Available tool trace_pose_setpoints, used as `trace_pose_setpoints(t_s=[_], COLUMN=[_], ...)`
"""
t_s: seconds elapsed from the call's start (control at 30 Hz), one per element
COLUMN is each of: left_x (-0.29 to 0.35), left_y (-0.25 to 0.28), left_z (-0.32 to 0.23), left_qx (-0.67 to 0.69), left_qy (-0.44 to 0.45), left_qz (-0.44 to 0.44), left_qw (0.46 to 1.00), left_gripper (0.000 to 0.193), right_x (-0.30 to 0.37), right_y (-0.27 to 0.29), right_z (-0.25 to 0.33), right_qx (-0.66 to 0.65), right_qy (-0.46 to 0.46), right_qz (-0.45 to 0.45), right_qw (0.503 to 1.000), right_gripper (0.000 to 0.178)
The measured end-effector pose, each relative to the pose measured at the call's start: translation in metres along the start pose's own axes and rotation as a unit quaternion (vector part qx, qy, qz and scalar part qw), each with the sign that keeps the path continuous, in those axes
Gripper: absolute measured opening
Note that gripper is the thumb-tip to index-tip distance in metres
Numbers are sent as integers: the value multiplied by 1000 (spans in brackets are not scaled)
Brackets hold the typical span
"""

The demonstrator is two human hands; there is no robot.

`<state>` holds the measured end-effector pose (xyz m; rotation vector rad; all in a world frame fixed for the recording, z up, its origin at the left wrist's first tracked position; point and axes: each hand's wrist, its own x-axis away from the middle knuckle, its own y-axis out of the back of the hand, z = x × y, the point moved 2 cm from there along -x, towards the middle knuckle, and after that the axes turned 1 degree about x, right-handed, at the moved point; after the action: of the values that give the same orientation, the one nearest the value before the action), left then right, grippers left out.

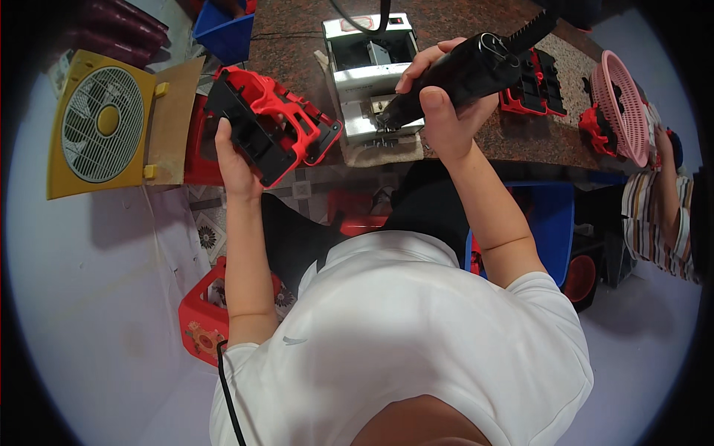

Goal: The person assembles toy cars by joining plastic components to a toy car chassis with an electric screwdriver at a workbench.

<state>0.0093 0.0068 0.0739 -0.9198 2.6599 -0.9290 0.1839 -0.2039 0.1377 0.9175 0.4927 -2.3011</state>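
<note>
My right hand is wrapped round a black electric screwdriver, its thumb along the near side. The screwdriver slants down to the left, and its tip is at the front of a silver screw feeder on the table; whether a screw is on the bit is too small to tell. My left hand grips a red and black plastic housing by its near left edge, thumb on the black side. The housing is held tilted, left of the feeder, at the table's front edge.
More red and black housings lie right of the screwdriver. A pink basket stands at the far right, near another person's arm. A yellow fan is on the left. Blue bins stand below right and at the back left.
</note>
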Motion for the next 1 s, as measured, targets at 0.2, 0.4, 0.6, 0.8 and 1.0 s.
trace_pose_setpoints(t_s=[0.2,0.4,0.6,0.8,1.0], left_x=[-69,-102,-23,1,-5], left_y=[6,10,70,52,38], left_z=[4,-5,14,61,59], left_qx=[-23,10,-14,-116,-90], left_qy=[7,-111,-46,4,89], left_qz=[-11,-63,-128,-136,-132], left_qw=[1000,992,991,984,983], left_gripper=[42,43,41,56,67], right_x=[4,4,-10,-41,-29], right_y=[-13,-13,-19,-47,-81], right_z=[4,-5,-6,4,5], right_qx=[-39,43,14,-38,-124], right_qy=[-9,-4,-9,-136,-10], right_qz=[5,28,18,23,20], right_qw=[999,999,1000,990,992], right_gripper=[51,47,36,27,18])
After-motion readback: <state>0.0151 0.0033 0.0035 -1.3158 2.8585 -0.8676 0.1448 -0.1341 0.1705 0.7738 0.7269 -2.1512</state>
